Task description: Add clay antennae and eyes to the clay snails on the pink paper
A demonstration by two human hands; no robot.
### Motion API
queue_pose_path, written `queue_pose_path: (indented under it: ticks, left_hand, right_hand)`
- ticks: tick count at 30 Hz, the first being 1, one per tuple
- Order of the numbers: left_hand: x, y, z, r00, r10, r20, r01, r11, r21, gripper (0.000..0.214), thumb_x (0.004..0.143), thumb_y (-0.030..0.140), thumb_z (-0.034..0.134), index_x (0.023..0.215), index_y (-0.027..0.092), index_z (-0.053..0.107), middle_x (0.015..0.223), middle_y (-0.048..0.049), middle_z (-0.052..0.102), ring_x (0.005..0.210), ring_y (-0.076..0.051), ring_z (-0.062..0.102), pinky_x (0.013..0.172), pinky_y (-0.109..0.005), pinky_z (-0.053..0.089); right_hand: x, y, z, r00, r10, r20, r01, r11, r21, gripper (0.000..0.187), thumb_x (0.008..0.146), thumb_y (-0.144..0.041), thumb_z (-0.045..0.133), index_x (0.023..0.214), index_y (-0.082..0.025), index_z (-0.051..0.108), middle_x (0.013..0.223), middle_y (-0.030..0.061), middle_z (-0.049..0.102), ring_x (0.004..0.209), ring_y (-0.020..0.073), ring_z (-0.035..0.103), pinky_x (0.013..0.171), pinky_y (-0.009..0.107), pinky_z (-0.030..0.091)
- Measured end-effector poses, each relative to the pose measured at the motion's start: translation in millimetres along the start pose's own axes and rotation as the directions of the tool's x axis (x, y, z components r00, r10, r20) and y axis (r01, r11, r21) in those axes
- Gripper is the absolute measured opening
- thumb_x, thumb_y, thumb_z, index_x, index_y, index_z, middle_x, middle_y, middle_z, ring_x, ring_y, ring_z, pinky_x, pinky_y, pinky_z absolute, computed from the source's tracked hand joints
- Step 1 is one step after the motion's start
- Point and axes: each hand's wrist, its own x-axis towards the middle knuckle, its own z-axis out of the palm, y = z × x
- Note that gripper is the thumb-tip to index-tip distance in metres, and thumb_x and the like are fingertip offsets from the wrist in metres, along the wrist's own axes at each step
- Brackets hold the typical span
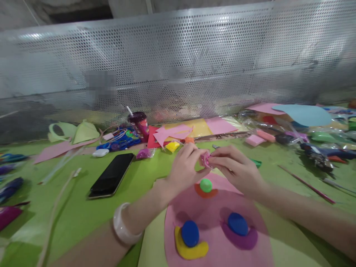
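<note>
Above the far end of a pink paper shape, my left hand [185, 166] and my right hand [238, 168] meet at a small pink packet [205, 158], which looks like modelling clay in clear wrap. The fingers of both hands are pinched on it. Below them the pink paper oval [214, 222] lies on a pale yellow-green sheet [154, 222]. On the oval sit a green clay disc [206, 185] over an orange crescent [198, 191], a blue disc [190, 233] over a yellow crescent [191, 253], and another blue disc [238, 223] over a purple crescent [240, 239].
A phone [112, 176] lies left of my hands, near a cup with a straw [140, 126]. Paper scraps [178, 133] and clay packets [172, 147] line the back, before a perforated metal panel [180, 55]. A thin red stick [308, 185] lies to the right.
</note>
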Motion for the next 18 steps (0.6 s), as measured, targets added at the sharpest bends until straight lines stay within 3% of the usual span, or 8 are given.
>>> queue_pose_path:
  ticks: [4, 6, 9, 18]
  left_hand:
    - [-1.0, 0.8, 1.6, 1.0, -0.01, -0.024, 0.011, 1.0, 0.021, 0.027, 0.077, 0.03, 0.058, 0.101, 0.016, 0.057, 0.083, -0.004, 0.049, 0.082, -0.017, 0.05, 0.076, -0.031, 0.047]
    - [-2.1, 0.5, 2.5, 1.0, -0.019, -0.011, 0.02, 0.999, 0.043, 0.028, 0.078, 0.031, 0.057, 0.103, 0.018, 0.056, 0.084, -0.0037, 0.049, 0.083, -0.017, 0.05, 0.077, -0.032, 0.047]
    - [-3.5, -0.5, 3.4, 0.999, -0.033, 0.02, 0.031, 0.997, 0.07, 0.029, 0.078, 0.032, 0.057, 0.105, 0.019, 0.056, 0.085, -0.0038, 0.05, 0.085, -0.018, 0.05, 0.078, -0.033, 0.047]
    - [-4.0, -3.8, 4.1, 0.999, -0.018, 0.051, 0.013, 0.995, 0.094, 0.033, 0.08, 0.028, 0.055, 0.11, 0.017, 0.053, 0.085, -0.0042, 0.048, 0.085, -0.019, 0.049, 0.078, -0.034, 0.047]
  right_hand:
    - [0.5, 1.4, 1.5, 0.998, -0.06, 0.023, 0.062, 0.995, -0.082, 0.014, 0.087, -0.015, 0.053, 0.098, -0.022, 0.06, 0.083, 0.0034, 0.066, 0.078, 0.0149, 0.059, 0.071, 0.03, 0.051]
    - [2.9, 2.2, 0.4, 0.997, -0.075, 0.026, 0.077, 0.988, -0.13, 0.008, 0.085, -0.017, 0.057, 0.09, -0.022, 0.061, 0.075, 0.002, 0.067, 0.071, 0.0158, 0.056, 0.067, 0.032, 0.049]
    - [4.4, 2.7, -1.0, 0.994, -0.086, 0.073, 0.095, 0.987, -0.127, 0.009, 0.086, -0.018, 0.056, 0.083, -0.023, 0.063, 0.079, 0.002, 0.069, 0.073, 0.0163, 0.056, 0.069, 0.033, 0.048]
    - [-1.2, 3.4, 4.7, 0.999, 0.037, -0.004, -0.038, 0.999, -0.024, 0.024, 0.087, -0.013, 0.05, 0.106, -0.026, 0.059, 0.087, 0.0033, 0.067, 0.078, 0.0162, 0.061, 0.07, 0.032, 0.052]
